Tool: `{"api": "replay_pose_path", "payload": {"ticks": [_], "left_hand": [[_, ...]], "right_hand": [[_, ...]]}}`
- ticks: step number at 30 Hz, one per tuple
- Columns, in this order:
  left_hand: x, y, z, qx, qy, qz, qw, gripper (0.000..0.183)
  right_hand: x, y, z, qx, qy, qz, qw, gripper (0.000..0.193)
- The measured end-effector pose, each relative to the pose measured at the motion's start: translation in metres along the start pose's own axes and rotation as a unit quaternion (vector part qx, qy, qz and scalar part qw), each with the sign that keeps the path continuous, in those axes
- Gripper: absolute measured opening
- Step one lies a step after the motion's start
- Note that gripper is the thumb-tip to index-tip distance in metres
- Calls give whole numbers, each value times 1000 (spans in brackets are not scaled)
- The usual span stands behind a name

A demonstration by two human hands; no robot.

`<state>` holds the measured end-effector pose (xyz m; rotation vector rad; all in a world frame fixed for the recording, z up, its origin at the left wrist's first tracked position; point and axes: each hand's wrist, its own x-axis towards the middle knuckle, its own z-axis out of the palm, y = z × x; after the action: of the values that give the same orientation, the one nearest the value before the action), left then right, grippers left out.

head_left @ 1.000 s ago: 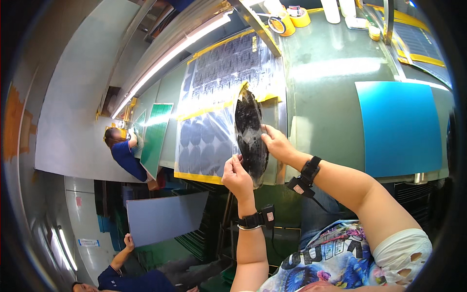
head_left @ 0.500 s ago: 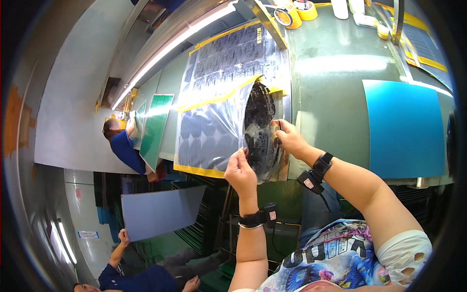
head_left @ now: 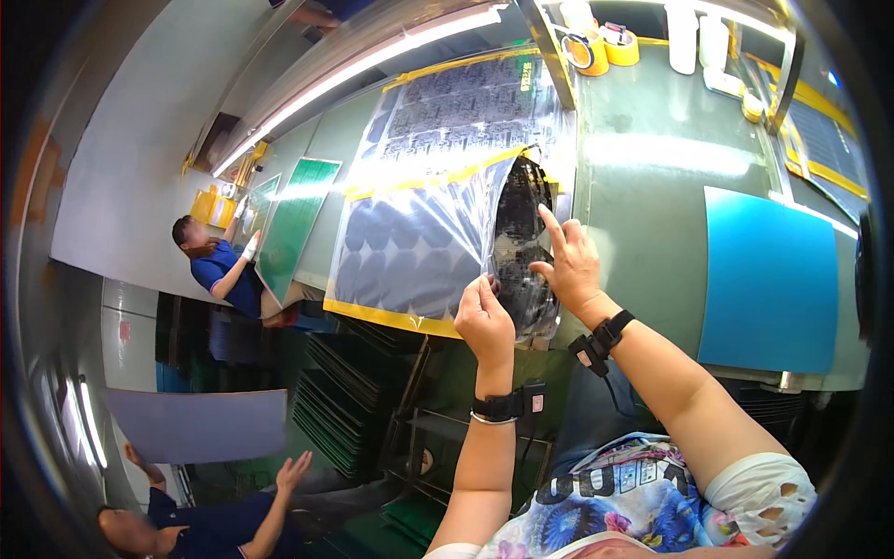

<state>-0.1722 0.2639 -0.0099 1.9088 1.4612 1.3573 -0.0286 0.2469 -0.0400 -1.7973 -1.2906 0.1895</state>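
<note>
My left hand (head_left: 486,321) pinches the right edge of a clear plastic sheet (head_left: 410,252) edged with yellow tape, and pulls it into creases. The sheet's right side is lifted and bowed. Beside it lies a dark patterned film (head_left: 521,219), partly covered by the sheet. My right hand (head_left: 575,265) is open over the film's right edge, index finger stretched and thumb apart; whether the fingertips touch it I cannot tell. Farther back on the bench lies another dark printed film (head_left: 456,102) bordered with yellow tape.
A blue board (head_left: 768,279) lies on the green bench to the right. Yellow tape rolls (head_left: 619,47) and white bottles (head_left: 682,42) stand at the back near a metal post (head_left: 549,56). At left, one person handles a green panel (head_left: 296,224); another holds a grey board (head_left: 200,424).
My right hand has gone from a pinch to spread fingers and moved slightly toward the film's far end. My left hand keeps its pinch. The lower-left person has moved the grey board left.
</note>
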Motion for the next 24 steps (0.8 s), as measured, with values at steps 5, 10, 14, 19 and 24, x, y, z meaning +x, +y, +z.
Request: {"api": "replay_pose_path", "payload": {"ticks": [5,10,14,19,24], "left_hand": [[-1,-7,1,55,11,32,998,16],[-2,-6,9,48,29,41,998,17],[-3,-7,9,59,43,63,995,17],[-6,-3,4,55,40,67,995,16],[-16,0,9,95,6,71,993,16]], "right_hand": [[7,-6,-22,-136,41,-99,985,62],[-4,6,3,20,-140,11,990,27],[-3,-6,17,350,-215,410,815,19],[12,-17,34,438,-191,463,746,17],[23,3,38,231,-172,293,912,23]]}}
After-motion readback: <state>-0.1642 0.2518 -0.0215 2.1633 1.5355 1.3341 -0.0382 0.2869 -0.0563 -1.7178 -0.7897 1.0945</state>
